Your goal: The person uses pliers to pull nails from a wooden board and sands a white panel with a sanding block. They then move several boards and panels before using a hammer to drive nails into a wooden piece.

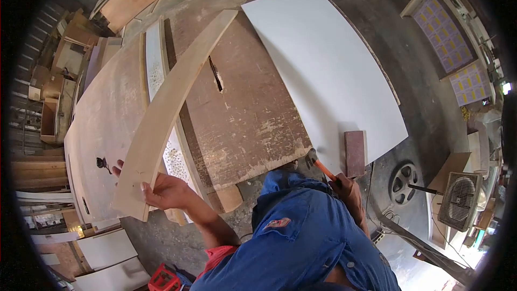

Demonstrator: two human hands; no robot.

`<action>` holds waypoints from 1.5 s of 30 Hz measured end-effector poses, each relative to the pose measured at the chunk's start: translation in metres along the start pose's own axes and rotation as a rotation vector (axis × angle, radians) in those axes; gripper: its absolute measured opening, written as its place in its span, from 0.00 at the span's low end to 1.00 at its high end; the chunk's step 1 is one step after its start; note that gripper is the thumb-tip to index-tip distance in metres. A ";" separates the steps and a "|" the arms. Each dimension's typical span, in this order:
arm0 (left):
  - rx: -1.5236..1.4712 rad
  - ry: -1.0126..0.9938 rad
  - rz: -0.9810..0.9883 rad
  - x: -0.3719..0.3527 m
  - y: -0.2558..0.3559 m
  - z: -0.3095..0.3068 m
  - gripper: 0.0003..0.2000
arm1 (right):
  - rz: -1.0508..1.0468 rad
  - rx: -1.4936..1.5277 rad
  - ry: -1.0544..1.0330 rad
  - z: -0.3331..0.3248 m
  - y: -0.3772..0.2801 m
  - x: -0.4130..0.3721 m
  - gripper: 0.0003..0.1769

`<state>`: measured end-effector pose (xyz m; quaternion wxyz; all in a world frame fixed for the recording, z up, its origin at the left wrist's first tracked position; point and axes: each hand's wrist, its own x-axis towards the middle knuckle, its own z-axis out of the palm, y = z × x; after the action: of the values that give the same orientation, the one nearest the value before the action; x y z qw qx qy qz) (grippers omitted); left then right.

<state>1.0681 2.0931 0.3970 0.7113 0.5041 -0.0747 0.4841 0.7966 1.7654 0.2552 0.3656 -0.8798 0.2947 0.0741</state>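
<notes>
Fingers of the left hand point(164, 191) clamp the near end of the long wooden strip point(172, 102) — steadying it, it seems, as it lies slanted across the saw table point(247, 118) — while the right hand point(349, 189) clenches an orange-handled hammer point(323, 170), head low beside the brown block point(354, 153).
</notes>
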 end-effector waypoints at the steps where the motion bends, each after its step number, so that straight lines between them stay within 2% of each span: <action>1: -0.001 0.001 -0.002 0.003 -0.004 -0.007 0.37 | 0.013 -0.035 -0.015 -0.001 -0.002 -0.001 0.16; 3: -0.066 0.074 -0.076 0.008 -0.010 -0.017 0.36 | 0.005 -0.035 -0.016 -0.002 -0.005 -0.002 0.17; 7: -0.096 0.111 -0.106 0.012 -0.013 -0.020 0.36 | 0.008 -0.021 -0.023 0.000 -0.006 -0.004 0.17; 9: -0.228 0.184 -0.128 0.015 -0.015 -0.021 0.33 | 0.026 -0.023 -0.038 0.001 -0.010 -0.002 0.17; 16: -0.136 0.228 -0.142 0.007 -0.007 -0.024 0.26 | 0.010 -0.016 -0.098 0.011 -0.002 0.009 0.18; 19: -0.333 0.208 -0.472 0.004 0.005 -0.039 0.26 | -0.058 -0.012 -0.151 0.015 0.004 0.013 0.19; 22: -0.265 0.284 -0.501 -0.003 0.011 -0.052 0.25 | -0.105 -0.036 -0.202 0.019 0.006 0.016 0.21; 26: -0.336 0.341 -0.444 -0.012 0.049 -0.089 0.27 | -0.298 -0.055 -0.198 0.022 0.001 0.020 0.15; 28: -0.300 0.398 -0.375 -0.019 0.092 -0.106 0.28 | -0.396 -0.032 -0.193 0.024 -0.006 0.021 0.18; 30: -0.309 0.408 -0.379 -0.027 0.135 -0.129 0.30 | -0.471 -0.091 -0.248 0.028 -0.011 0.028 0.16; 32: -0.218 0.439 -0.319 -0.030 0.180 -0.146 0.32 | -0.450 -0.147 -0.336 0.042 -0.003 0.039 0.15; 36: -0.107 0.442 -0.103 -0.029 0.252 -0.186 0.30 | -0.516 -0.145 -0.449 0.058 -0.039 0.043 0.14; 38: -0.065 0.480 0.023 -0.032 0.281 -0.217 0.31 | -0.620 -0.085 -0.470 0.076 -0.054 0.043 0.15; 40: -0.029 0.524 0.097 -0.035 0.298 -0.250 0.31 | -0.636 -0.161 -0.464 0.091 -0.084 0.037 0.13; 42: 0.029 0.644 0.171 -0.036 0.307 -0.281 0.32 | -0.663 -0.108 -0.473 0.123 -0.098 0.036 0.13; 45: 0.086 0.659 0.235 -0.019 0.314 -0.323 0.33 | -0.626 0.009 -0.511 0.162 -0.151 0.012 0.11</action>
<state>0.6947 2.3435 0.4330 0.6147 0.3382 0.1219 0.7021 0.9070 1.9557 0.2248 0.4357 -0.8787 -0.0875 0.1741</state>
